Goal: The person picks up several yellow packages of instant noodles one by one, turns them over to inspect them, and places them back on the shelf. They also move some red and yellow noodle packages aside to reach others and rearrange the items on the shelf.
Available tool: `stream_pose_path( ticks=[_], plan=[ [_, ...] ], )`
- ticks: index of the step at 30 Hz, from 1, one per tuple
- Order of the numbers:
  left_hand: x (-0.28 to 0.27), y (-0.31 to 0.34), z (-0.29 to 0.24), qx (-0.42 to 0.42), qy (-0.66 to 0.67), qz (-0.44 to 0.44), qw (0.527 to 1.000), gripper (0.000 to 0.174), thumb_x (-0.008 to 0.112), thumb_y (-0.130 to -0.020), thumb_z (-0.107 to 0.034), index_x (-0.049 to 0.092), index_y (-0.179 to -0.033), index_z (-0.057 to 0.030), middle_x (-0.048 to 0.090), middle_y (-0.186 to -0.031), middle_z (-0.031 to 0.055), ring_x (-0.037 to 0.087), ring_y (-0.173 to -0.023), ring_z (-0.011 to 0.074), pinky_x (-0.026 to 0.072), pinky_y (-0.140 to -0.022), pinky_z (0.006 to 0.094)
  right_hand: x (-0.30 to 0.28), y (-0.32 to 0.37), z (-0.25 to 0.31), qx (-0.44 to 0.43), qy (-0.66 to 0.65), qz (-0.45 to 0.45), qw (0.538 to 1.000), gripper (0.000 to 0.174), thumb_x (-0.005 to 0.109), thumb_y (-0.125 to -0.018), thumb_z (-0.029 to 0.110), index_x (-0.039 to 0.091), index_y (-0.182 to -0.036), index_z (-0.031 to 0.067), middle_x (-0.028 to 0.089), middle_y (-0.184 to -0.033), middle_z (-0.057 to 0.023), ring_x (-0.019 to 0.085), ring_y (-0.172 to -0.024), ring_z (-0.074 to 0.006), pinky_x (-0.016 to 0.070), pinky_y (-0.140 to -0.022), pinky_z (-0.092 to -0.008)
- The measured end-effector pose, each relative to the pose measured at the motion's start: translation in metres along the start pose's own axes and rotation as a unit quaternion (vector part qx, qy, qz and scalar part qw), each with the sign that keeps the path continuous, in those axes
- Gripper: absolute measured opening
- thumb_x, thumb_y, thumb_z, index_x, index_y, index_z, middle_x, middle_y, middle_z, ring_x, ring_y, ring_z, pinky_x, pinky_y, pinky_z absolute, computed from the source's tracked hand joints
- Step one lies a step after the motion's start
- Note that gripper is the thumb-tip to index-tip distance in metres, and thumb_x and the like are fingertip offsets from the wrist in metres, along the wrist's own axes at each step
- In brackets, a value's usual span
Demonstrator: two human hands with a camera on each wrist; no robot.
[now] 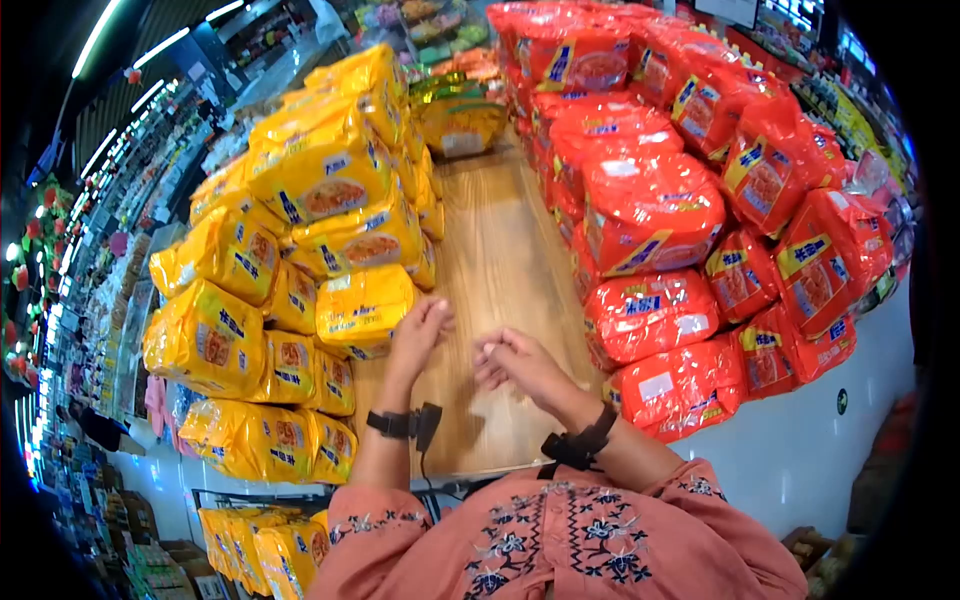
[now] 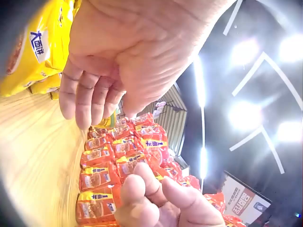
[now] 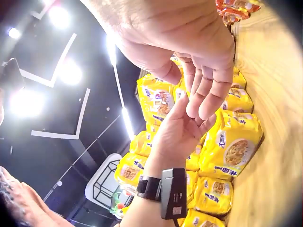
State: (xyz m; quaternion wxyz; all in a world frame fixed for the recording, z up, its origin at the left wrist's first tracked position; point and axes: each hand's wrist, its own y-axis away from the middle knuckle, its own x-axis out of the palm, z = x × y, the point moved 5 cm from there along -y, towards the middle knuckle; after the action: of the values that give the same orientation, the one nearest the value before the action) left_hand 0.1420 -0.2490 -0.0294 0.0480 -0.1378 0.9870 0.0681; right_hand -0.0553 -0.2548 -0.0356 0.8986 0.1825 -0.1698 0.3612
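Note:
My left hand [image 1: 418,335] hovers over the wooden display table [image 1: 500,260], beside a yellow noodle multipack [image 1: 362,308] at the edge of the yellow stack. Its fingers [image 2: 83,97] are loosely curled and hold nothing. My right hand [image 1: 515,362] floats a little to the right, fingers [image 3: 208,92] relaxed and bent, also empty. The two hands are close together but apart. In the right wrist view the left hand [image 3: 177,130] shows against the yellow packs; in the left wrist view the right hand [image 2: 156,201] shows in front of the red packs.
A tall stack of yellow noodle multipacks [image 1: 310,180] lines the table's left side and a stack of red ones [image 1: 660,200] lines the right. A bare wooden strip runs between them. More yellow packs [image 1: 255,545] sit low at the left. Shop shelves [image 1: 90,300] run along the far left.

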Motion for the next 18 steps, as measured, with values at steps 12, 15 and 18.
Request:
stream_pose_path(
  ticks=[12, 15, 18],
  plan=[
    [-0.148, 0.060, 0.044, 0.124, -0.252, -0.376, 0.883, 0.044, 0.051, -0.103, -0.027, 0.046, -0.134, 0.0041, 0.047, -0.132, 0.0205, 0.048, -0.122, 0.0336, 0.0403, -0.102, 0.0408, 0.001, -0.056, -0.066, 0.088, 0.045, -0.069, 0.993, 0.031, 0.054, -0.098, 0.030, 0.056, -0.117, 0.0062, 0.065, -0.098, -0.0052, 0.058, -0.072, -0.0115, 0.0484, -0.064, -0.0262],
    [-0.161, 0.057, 0.051, 0.066, -0.267, -0.368, 0.888, 0.061, 0.050, -0.103, -0.033, 0.032, -0.145, 0.0068, 0.035, -0.148, 0.0264, 0.036, -0.136, 0.0425, 0.0314, -0.112, 0.0445, 0.013, -0.085, -0.060, 0.082, 0.094, -0.046, 0.991, 0.031, 0.055, -0.101, 0.024, 0.052, -0.124, 0.0038, 0.059, -0.099, -0.0038, 0.057, -0.085, -0.0120, 0.0507, -0.073, -0.0270],
    [-0.163, 0.052, 0.056, 0.057, -0.267, -0.367, 0.889, 0.063, 0.049, -0.102, -0.033, 0.030, -0.147, 0.0079, 0.033, -0.149, 0.0282, 0.036, -0.136, 0.0439, 0.0315, -0.112, 0.0445, 0.020, -0.117, -0.054, -0.001, 0.189, -0.062, 0.980, 0.040, 0.059, -0.099, 0.033, 0.053, -0.125, 0.0030, 0.059, -0.100, -0.0056, 0.056, -0.089, -0.0120, 0.0493, -0.078, -0.0291]
  ],
)
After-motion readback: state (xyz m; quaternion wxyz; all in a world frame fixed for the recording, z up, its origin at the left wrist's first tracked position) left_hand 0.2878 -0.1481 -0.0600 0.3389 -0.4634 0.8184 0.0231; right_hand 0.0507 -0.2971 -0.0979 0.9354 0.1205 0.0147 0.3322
